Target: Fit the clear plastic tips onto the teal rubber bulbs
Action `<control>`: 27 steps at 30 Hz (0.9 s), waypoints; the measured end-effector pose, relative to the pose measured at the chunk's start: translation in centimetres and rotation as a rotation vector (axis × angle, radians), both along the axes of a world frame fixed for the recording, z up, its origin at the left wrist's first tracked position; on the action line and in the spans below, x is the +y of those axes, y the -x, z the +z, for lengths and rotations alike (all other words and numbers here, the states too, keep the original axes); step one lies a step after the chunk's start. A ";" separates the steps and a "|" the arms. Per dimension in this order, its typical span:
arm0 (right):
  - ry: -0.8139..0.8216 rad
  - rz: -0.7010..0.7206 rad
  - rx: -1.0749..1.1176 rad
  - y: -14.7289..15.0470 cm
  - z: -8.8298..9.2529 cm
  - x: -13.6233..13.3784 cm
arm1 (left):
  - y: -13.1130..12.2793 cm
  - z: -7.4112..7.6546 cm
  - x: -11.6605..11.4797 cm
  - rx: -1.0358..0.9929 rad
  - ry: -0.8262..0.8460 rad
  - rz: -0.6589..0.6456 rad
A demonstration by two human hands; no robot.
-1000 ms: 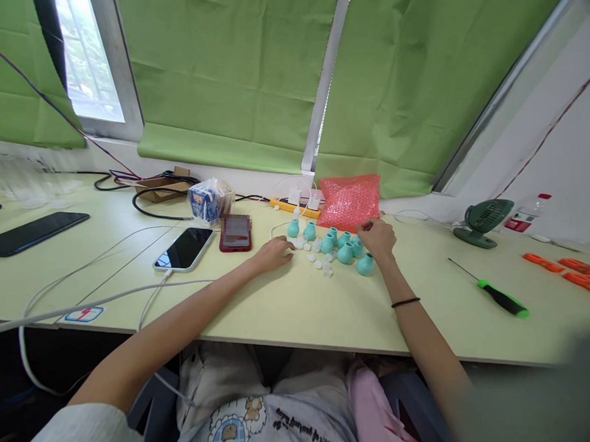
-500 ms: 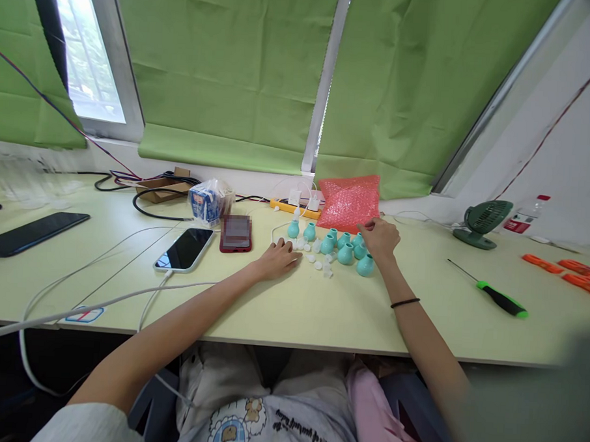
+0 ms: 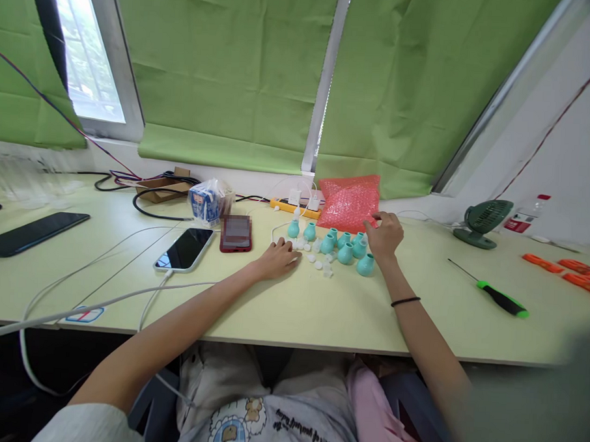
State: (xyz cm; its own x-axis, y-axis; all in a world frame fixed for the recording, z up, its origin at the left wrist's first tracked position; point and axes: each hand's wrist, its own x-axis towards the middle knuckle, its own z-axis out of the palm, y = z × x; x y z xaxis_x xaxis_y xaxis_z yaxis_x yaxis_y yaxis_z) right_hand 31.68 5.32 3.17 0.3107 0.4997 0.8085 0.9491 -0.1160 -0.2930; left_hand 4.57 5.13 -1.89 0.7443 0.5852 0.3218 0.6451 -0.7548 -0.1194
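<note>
One teal bottle (image 3: 293, 230) is seen topped, the other bottles (image 3: 345, 254) left open beside white pieces (image 3: 318, 266); left hand (image 3: 277, 259) and right hand (image 3: 385, 238) are half-curled, any hold undeterminable.

On the front of my grey shirt (image 3: 276, 423) I can read "best of yourself today" in dark lettering; the shorter line next to it is too small for me to make out. The red label (image 3: 518, 223) on the plastic bottle (image 3: 527, 213) carries white marks I can't read, as does the blue packet (image 3: 204, 206). The blue-edged sticker (image 3: 85, 314) on my desk (image 3: 310, 316) shows a red mark, its meaning unclear.
</note>
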 end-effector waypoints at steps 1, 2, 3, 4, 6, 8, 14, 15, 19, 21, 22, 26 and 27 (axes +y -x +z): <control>-0.009 -0.001 -0.004 -0.1 0.0 0.0 | 0.0 0.0 0.0 0.001 -0.001 0.001; -0.016 -0.002 -0.007 -0.1 -0.1 0.1 | 0.0 0.0 0.0 0.002 -0.002 0.002; -0.023 -0.003 -0.010 -0.2 -0.1 0.2 | 0.0 0.0 0.0 0.003 -0.003 0.004; -0.030 -0.003 -0.013 -0.2 -0.2 0.2 | 0.0 0.0 0.0 0.004 -0.004 0.005; -0.037 0.001 -0.021 -0.2 -0.3 0.3 | -0.1 0.0 0.0 0.006 -0.007 0.009; -0.041 0.006 -0.029 -0.3 -0.3 0.3 | -0.1 0.0 0.0 0.004 -0.014 0.014; -0.032 0.011 -0.050 -0.3 -0.5 0.3 | -0.3 0.0 -0.3 0.004 -0.026 0.019; -0.030 0.007 -0.052 -0.3 -0.5 0.4 | -0.4 0.0 -0.4 0.001 -0.027 0.019; -0.022 -0.006 -0.059 -0.3 -0.8 0.5 | -0.8 0.1 -0.3 -0.016 -0.027 0.003; -0.021 -0.011 -0.063 -0.2 -0.8 0.5 | -1.0 0.2 -0.3 -0.016 -0.017 -0.021; -0.023 -0.014 -0.064 -0.2 -0.9 0.5 | -1.0 0.2 -0.3 -0.015 -0.011 -0.035; -0.035 -0.016 -0.070 0.0 -0.9 0.5 | -1.1 0.1 -0.2 -0.025 -0.001 -0.071; -0.042 -0.015 -0.072 0.1 -0.8 0.5 | -1.1 0.1 -0.2 -0.030 0.000 -0.077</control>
State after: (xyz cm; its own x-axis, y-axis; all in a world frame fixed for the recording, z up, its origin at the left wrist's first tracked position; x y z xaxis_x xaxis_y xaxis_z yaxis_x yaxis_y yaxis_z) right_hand 31.60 5.84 2.37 0.2585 0.4608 0.8490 0.9660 -0.1198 -0.2291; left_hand 5.67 4.94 -1.83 0.7773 0.5263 0.3446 0.5882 -0.8023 -0.1014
